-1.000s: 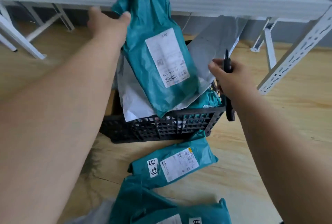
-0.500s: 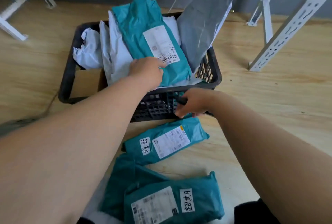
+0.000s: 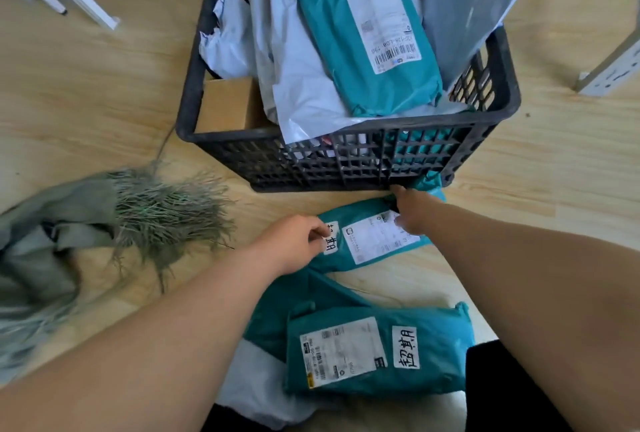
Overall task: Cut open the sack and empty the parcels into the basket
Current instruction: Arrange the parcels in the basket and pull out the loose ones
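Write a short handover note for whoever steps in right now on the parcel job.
Left hand: grip pinching the near end of the teal parcel on the floor.
Right hand: on that parcel's far end; grip unclear.
Basket: already holds several parcels.
Sack: cut open, lying to the left.
Left to do: this parcel, plus another teal parcel nearer you, go into the basket.

Wooden floor carries a black basket, frayed sack, 2 teal parcels.
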A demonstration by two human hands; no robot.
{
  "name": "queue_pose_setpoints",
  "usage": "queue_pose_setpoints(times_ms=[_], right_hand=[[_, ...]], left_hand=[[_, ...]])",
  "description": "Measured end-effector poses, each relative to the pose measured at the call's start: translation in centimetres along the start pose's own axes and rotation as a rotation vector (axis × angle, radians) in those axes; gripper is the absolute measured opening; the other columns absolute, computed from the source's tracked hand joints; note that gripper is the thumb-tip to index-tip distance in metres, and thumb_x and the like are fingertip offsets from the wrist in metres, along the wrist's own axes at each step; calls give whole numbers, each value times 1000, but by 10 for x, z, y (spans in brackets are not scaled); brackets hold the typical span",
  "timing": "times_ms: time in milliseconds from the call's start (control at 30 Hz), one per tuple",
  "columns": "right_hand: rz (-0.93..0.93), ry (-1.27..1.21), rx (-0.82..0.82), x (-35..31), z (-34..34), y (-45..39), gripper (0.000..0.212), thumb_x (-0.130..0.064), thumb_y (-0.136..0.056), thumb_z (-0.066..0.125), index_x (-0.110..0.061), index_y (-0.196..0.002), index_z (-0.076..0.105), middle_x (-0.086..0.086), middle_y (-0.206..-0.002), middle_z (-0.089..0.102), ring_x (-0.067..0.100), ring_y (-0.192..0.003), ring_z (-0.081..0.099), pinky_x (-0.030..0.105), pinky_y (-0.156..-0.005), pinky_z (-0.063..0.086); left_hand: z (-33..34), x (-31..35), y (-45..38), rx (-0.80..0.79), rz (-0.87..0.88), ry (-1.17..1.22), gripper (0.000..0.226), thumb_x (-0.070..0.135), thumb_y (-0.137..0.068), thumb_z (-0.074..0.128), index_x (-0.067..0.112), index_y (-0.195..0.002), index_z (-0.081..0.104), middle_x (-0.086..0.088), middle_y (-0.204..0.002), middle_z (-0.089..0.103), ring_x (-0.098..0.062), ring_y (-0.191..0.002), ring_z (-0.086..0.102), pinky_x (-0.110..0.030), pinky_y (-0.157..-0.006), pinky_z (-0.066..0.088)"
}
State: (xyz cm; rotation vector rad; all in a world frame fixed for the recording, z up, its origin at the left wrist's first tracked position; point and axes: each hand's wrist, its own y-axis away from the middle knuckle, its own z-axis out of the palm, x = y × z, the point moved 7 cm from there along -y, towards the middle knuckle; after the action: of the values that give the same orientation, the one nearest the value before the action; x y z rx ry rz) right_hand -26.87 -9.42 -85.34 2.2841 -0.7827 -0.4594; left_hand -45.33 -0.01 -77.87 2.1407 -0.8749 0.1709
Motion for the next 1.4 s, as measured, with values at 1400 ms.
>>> queue_pose_setpoints(times_ms=[1400], right_hand=[[-414, -715, 977, -79, -222, 147, 31, -9, -90, 57, -25, -114, 66, -4, -117, 61, 13, -105, 57, 13, -87, 35]], left_hand=[[-259, -1, 7, 168, -62, 841, 77, 67, -54, 78, 22, -116, 66, -5, -116, 70, -25, -108, 65, -46, -104, 40]])
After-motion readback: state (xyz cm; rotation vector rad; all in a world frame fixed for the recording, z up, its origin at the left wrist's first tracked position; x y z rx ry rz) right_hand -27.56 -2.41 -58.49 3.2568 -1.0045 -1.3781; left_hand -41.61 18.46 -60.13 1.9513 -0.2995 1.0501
